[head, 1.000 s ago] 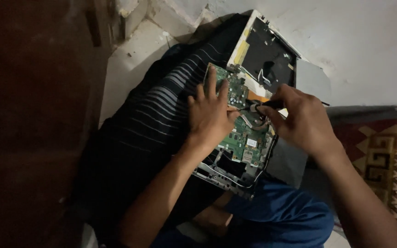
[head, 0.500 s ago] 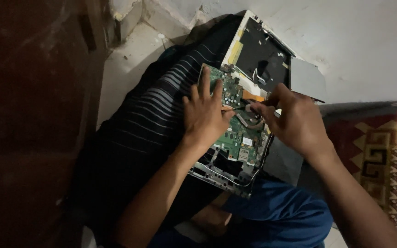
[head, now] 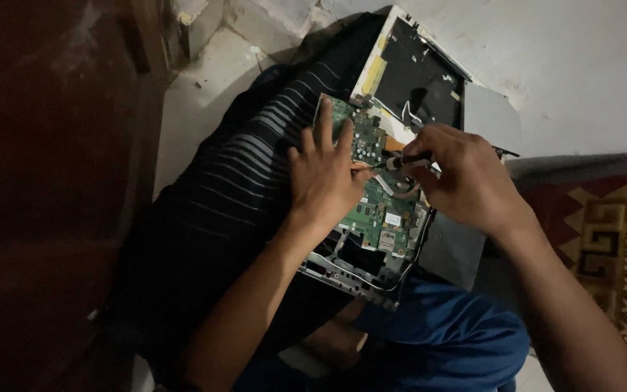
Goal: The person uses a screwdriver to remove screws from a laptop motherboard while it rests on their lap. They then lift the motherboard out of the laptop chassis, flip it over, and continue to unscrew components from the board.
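Observation:
An opened laptop chassis lies on my lap over a dark striped cloth. Its green circuit board is exposed. My left hand rests flat on the board with fingers spread, the thumb pointing right. My right hand grips a small dark-handled screwdriver, its tip pointing left at the board close to my left thumb. The black inner panel of the laptop lies beyond the board, with a yellow strip along its left edge.
A grey flat cover plate lies beside the laptop on the pale floor. A red patterned rug is at the right. My blue trouser leg is below. A dark wooden surface fills the left.
Both hands stay on the board with only small shifts. The view has drifted slightly, moving the laptop and hands a little up in the picture.

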